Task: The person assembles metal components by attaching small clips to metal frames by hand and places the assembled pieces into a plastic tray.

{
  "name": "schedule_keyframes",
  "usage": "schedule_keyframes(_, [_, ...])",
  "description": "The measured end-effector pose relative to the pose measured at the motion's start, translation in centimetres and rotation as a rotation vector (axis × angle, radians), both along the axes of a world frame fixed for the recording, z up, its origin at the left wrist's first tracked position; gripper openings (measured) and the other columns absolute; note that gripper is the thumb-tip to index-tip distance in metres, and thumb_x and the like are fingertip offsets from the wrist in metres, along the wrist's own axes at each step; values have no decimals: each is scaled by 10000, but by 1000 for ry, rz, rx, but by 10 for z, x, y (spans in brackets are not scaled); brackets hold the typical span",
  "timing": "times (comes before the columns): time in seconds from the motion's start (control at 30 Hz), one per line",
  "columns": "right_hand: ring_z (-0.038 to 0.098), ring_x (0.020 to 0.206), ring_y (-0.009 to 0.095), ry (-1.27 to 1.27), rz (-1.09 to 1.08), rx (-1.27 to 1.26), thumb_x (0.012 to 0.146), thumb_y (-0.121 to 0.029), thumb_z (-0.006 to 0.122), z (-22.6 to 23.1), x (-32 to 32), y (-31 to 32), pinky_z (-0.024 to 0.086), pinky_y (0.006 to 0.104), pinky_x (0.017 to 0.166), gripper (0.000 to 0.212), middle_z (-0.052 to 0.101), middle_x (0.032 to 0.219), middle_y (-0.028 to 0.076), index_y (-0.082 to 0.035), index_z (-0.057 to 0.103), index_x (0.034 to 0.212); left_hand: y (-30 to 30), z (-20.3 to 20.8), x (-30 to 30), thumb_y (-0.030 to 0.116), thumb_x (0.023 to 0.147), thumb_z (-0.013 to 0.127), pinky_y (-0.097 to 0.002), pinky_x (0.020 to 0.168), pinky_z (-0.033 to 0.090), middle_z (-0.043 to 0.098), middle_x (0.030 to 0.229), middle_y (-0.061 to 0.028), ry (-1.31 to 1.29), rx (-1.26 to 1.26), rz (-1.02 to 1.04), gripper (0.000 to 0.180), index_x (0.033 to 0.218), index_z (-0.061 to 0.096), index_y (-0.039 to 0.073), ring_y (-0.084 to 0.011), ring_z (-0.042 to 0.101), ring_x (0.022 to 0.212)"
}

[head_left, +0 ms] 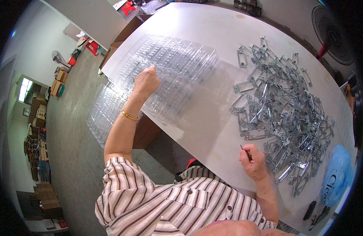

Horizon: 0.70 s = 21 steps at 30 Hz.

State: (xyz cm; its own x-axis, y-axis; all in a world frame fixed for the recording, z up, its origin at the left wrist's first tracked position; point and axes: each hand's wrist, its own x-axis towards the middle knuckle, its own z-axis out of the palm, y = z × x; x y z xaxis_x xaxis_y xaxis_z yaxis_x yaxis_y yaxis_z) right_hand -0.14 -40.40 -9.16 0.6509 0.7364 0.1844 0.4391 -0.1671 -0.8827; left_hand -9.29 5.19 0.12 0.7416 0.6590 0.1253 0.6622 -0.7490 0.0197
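My left hand (146,82) is closed above a clear plastic blister tray (185,59) with rows of small pockets, on the left part of the table. Whatever its fingers may hold is hidden. Near the table's front edge, my right hand (253,162) is closed around a thin dark piece (250,156), too small to name. Beside that hand, to the right, lies a large heap of grey metal frame-shaped brackets (283,114), tangled over one another. Another clear tray (100,114) sticks out past the table's left edge.
The white table (213,129) has a curved-looking far edge. A blue plastic bag (337,175) lies at right, near dark hand tools (319,214). A black fan (331,34) stands beyond the far right corner. Cardboard (126,33) stands against the table's left side.
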Motion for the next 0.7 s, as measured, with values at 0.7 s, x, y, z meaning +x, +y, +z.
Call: schedule_keyframes(0.7, [580,496,196,4,-6,-11,915,-71,663,-2,0,-1,447,335,481,99,553,602,70,-70,569,947,1,-4,1,85,870,489,-493,865,537,681,1013,-272,19,3,-36,229,1019,610,-39,-411,677,993])
